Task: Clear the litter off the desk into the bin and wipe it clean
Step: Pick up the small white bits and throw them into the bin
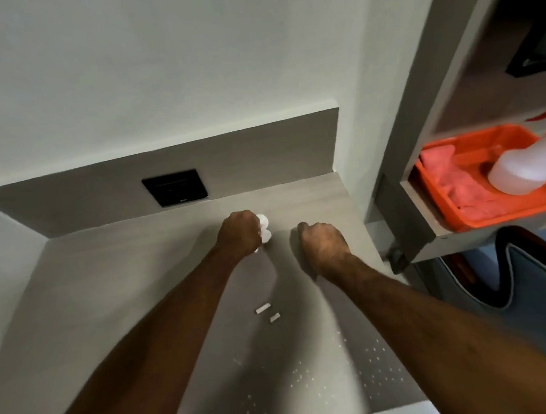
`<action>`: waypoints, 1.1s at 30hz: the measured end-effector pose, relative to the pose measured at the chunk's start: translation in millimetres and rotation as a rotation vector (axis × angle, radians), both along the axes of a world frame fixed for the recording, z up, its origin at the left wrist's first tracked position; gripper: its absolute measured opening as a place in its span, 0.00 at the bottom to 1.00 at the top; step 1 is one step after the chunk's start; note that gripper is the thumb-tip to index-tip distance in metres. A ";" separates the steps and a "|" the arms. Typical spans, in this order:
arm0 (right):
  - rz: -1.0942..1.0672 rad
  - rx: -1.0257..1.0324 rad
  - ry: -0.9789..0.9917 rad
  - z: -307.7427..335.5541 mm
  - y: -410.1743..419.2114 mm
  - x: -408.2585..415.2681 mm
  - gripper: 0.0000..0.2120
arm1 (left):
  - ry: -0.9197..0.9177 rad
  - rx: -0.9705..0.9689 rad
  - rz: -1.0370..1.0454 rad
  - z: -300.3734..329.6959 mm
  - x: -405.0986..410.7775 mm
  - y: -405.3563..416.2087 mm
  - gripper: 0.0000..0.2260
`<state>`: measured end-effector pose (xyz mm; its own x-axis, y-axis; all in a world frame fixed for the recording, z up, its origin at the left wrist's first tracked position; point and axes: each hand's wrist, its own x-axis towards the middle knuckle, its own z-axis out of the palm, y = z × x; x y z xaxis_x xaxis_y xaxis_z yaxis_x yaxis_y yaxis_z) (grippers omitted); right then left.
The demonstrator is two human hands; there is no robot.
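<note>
Both arms reach out over the grey desk (118, 276) toward its back edge; the left hand (240, 231) is curled into a fist, fingers closed around a crumpled white wad of paper (264, 228) that bulges out on the thumb side, just above the desk surface; the right hand (323, 247) sits beside it, a little apart, knuckles up and fingers curled under, the fist low against the desk; whether it holds anything I cannot tell, since the fingertips are hidden beneath the hand.

Nearer the person, between the two forearms, two small white paper scraps (263, 309) lie flat on the desk, close together but not touching; further toward the front edge a scatter of tiny white specks (335, 379) dots the surface, mostly under and beside the right forearm.

A black wall socket plate (174, 187) is set in the grey upstand behind the desk, left of the hands; to the right stands a cart with a shelf carrying an orange tray (446, 196); inside it lies a pink cloth (452, 180), and a white spray bottle (523, 167) rests tilted on its side against the tray's right part; a dark blue bag (519, 277) hangs open below the shelf.
</note>
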<state>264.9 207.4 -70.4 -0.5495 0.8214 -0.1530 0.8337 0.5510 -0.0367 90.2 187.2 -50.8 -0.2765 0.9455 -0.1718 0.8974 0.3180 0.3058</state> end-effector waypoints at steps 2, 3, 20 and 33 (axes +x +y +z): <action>-0.111 -0.064 0.215 -1.9 -9.3 11.9 0.15 | -0.102 0.148 0.018 6.0 23.2 -33.6 0.06; -0.189 -0.108 0.356 -4.6 -19.4 21.6 0.14 | -0.162 0.235 0.047 6.5 35.9 -57.3 0.07; -0.499 -0.379 0.910 -284.4 -330.0 179.7 0.09 | -0.385 -0.107 0.345 -284.7 211.8 -342.3 0.13; -0.627 -0.867 0.519 -457.8 -281.5 155.6 0.21 | -0.471 -0.488 0.187 -471.9 207.9 -280.0 0.19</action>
